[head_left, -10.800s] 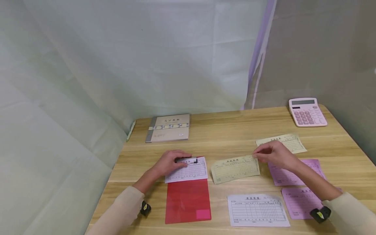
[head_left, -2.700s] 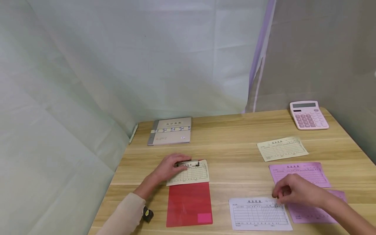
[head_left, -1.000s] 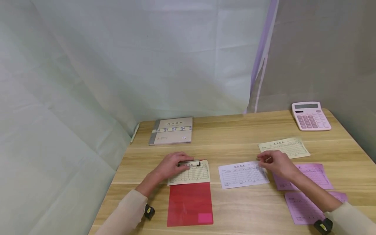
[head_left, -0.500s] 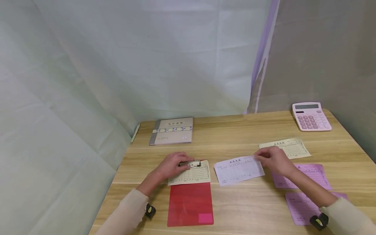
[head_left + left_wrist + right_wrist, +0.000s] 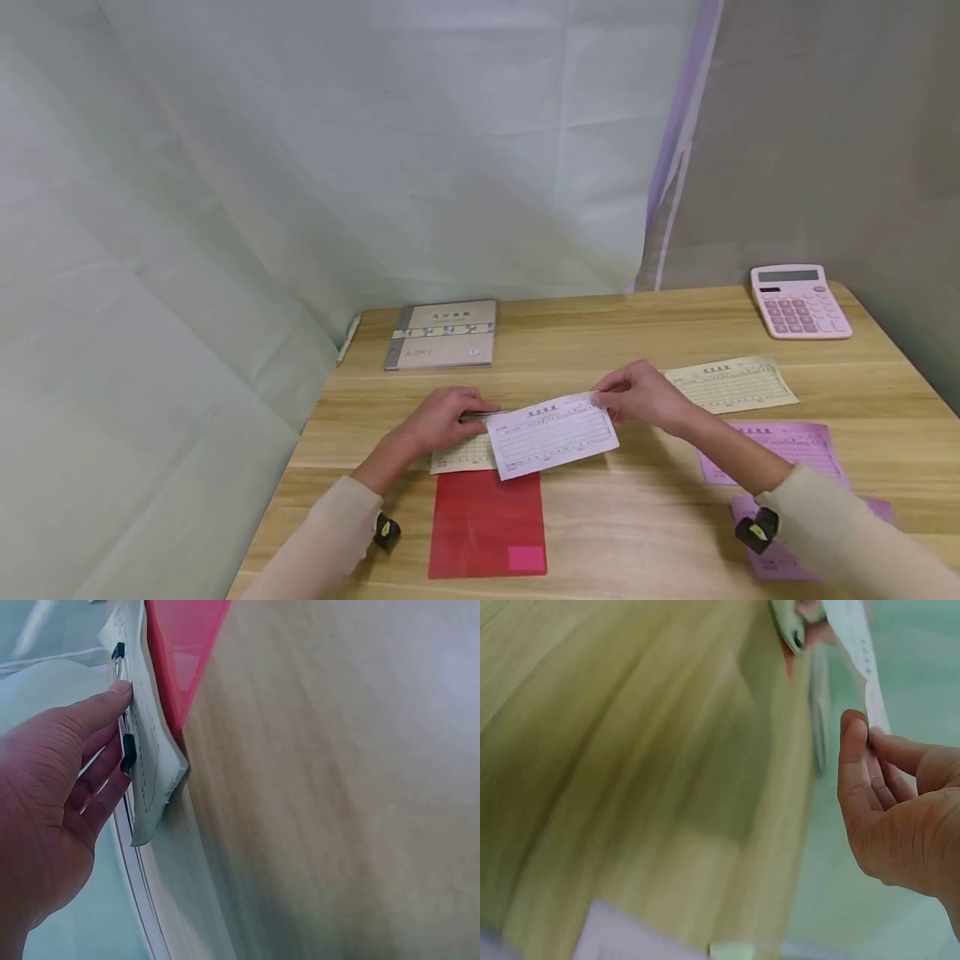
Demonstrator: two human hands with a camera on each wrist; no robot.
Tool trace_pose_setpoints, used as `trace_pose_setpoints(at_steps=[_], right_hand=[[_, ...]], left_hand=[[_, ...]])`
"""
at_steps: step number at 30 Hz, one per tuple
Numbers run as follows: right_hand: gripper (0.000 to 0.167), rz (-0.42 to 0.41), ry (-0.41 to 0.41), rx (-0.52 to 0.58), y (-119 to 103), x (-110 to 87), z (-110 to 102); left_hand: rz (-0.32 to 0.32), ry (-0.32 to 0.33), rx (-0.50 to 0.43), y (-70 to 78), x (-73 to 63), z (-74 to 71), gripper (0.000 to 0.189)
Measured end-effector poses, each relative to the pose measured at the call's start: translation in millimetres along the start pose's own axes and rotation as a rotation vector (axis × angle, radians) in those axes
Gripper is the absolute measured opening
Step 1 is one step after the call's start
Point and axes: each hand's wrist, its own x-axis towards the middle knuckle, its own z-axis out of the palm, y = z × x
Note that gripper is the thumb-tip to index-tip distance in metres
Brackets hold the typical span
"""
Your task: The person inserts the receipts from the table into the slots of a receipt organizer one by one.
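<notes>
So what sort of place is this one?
Probably a makeshift office corner, going by the pink calculator, the printed forms and the pale sheeting hung as a backdrop.

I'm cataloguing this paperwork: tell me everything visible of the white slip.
The white slip looks like thin rectangular paper, printed with a dark heading and ruled grid; the fine text is unreadable. The right hand's grip pinches its upper right corner. In the head view it slants, right end higher, and partly covers the red clipboard and the clipped cream slip; whether it touches them is unclear.
</notes>
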Motion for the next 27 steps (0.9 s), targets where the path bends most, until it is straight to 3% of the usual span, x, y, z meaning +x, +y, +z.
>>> trace_pose_setpoints(at_steps=[5, 10, 17, 27], right_hand=[[0.012, 0.028, -0.030, 0.010, 4.4, 16.2, 33.0], [0.010, 0.037, 0.002, -0.067, 6.2, 22.8, 54.8], [0.006, 0.013, 0.064, -0.165, 3.9, 24.2, 65.6], [0.004, 0.052, 0.041, -0.191, -6.9, 30.0, 79.8]], left_hand=[[-0.012, -0.022, -0.020, -1.1, 1.4, -1.6, 0.036], [-0.013, -0.040, -0.017, -2.5, 2.8, -1.0, 0.037], [-0.023, -0.035, 0.005, -1.6, 2.4, 1.1, 0.036], [-0.043, -0.036, 0.067, 7.8, 3.3, -0.8, 0.036]])
